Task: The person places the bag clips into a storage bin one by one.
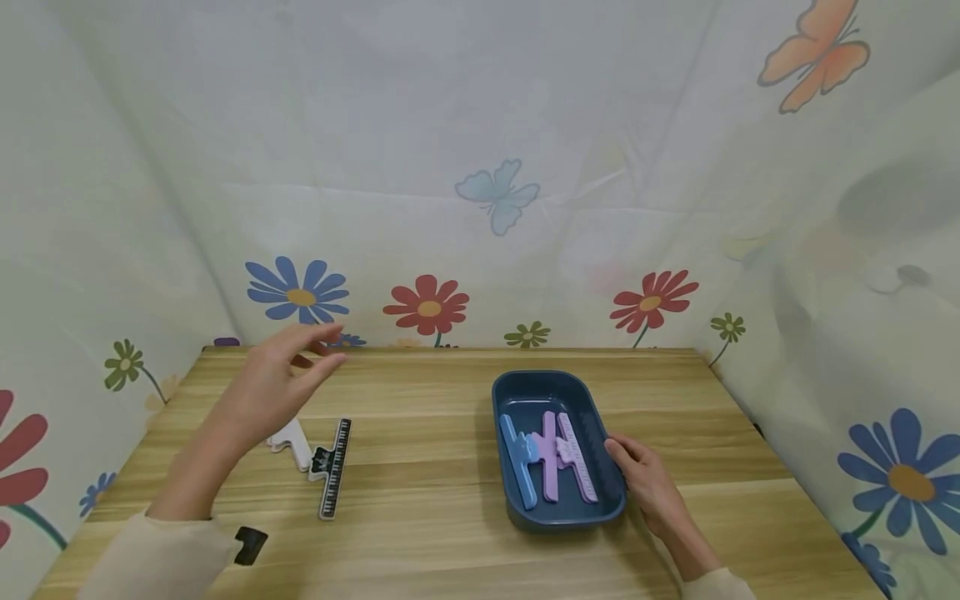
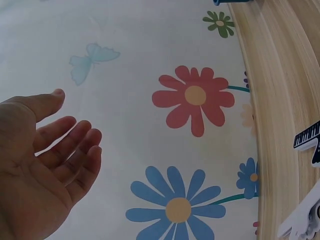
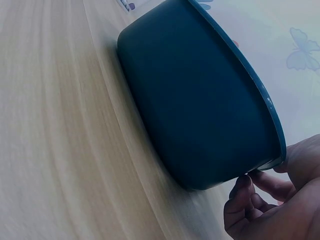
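My left hand point(image 1: 279, 385) hovers over the left part of the table, thumb and fingers loosely bent and apart, holding nothing. Below it lie a white clip point(image 1: 297, 443), partly hidden by the forearm, and a black clip with a piano-key pattern point(image 1: 335, 468). My right hand point(image 1: 651, 485) grips the right rim of a dark blue plastic tray point(image 1: 566, 524), thumb at the rim and fingers curled beneath it in the right wrist view. Inside the tray are a blue clip point(image 1: 519, 462), a purple clip point(image 1: 550, 458) and a pale purple clip with ruler-like marks point(image 1: 579, 463).
The wooden table point(image 1: 420, 492) carries everything. A pale cloth with flowers and butterflies point(image 1: 405, 217) hangs behind it and along both sides. A small black piece point(image 1: 251, 546) shows beside the left sleeve point(image 1: 161, 558).
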Demonstrator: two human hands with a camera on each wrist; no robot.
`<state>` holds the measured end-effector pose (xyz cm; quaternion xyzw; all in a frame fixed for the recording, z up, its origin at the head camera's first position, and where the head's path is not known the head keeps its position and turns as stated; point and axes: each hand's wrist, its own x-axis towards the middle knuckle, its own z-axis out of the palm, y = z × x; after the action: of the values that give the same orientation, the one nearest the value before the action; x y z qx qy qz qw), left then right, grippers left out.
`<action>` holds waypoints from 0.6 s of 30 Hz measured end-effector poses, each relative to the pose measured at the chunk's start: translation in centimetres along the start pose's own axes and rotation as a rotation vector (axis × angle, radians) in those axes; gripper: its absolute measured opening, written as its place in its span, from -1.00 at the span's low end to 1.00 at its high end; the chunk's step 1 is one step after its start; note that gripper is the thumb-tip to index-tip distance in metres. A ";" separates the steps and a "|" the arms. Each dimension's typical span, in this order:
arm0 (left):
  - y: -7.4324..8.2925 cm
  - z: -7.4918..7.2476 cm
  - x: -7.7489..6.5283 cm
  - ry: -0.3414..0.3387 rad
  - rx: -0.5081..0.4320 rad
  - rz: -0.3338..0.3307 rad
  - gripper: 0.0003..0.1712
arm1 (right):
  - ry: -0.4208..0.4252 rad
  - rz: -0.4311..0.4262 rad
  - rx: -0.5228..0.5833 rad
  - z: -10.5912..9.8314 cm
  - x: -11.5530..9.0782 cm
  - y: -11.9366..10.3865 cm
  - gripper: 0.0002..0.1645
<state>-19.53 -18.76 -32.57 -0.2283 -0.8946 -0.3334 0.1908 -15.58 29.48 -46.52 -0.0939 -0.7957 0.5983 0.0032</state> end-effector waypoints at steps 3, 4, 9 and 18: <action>-0.5 -0.1 -0.2 0.003 0.028 0.006 -0.50 | 0.000 -0.002 0.002 0.0 -0.1 0.0 -0.43; -0.6 -0.2 -0.3 0.005 0.038 0.011 -0.51 | 0.001 -0.001 0.005 0.0 -0.1 0.0 -0.43; -1.3 -0.6 -0.9 -0.001 0.047 0.004 -0.53 | 0.006 0.008 0.005 0.1 -0.1 -0.1 -0.45; -2.0 -0.9 -1.6 -0.012 0.060 -0.030 -0.52 | 0.002 0.013 -0.007 0.0 0.0 -0.1 -0.43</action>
<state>-19.14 -21.20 -33.77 -0.2110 -0.9086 -0.3079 0.1874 -15.61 29.46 -46.44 -0.0997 -0.7972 0.5955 -0.0003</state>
